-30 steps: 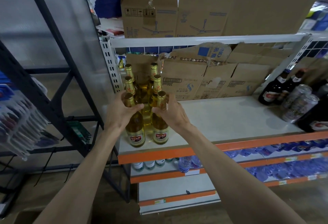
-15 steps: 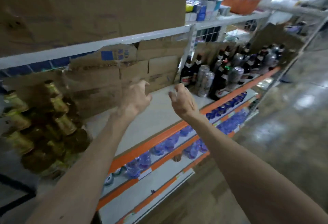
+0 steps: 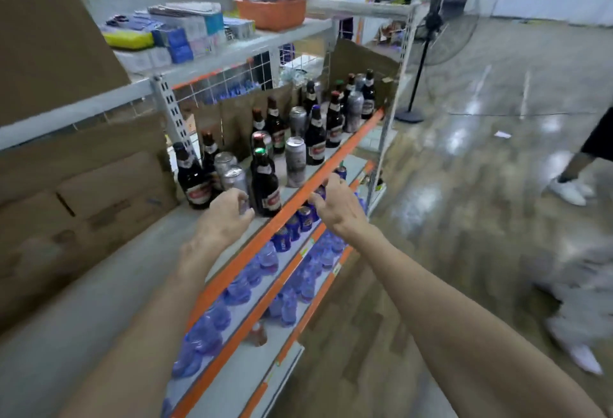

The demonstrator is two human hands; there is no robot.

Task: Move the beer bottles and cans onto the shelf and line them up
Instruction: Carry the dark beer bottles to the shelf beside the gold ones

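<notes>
Two hands reach forward, a left hand point(image 3: 225, 218) and a right hand point(image 3: 335, 208). Beyond them the shelf point(image 3: 109, 285) carries about ten dark beer bottles point(image 3: 265, 185) and about six silver cans point(image 3: 295, 162), though those farthest from the hands crowd and blur, so neither count is sure. Below the hands, two lower shelves point(image 3: 232, 381) hold blue water bottles point(image 3: 237, 290) too many and too blurred to count, plus one brownish bottle point(image 3: 258, 334). Above the hands sits one orange basket point(image 3: 272, 13), beyond the right hand stands one standing fan point(image 3: 409, 116), and left of the left hand are at least two cardboard boxes point(image 3: 109, 198).
</notes>
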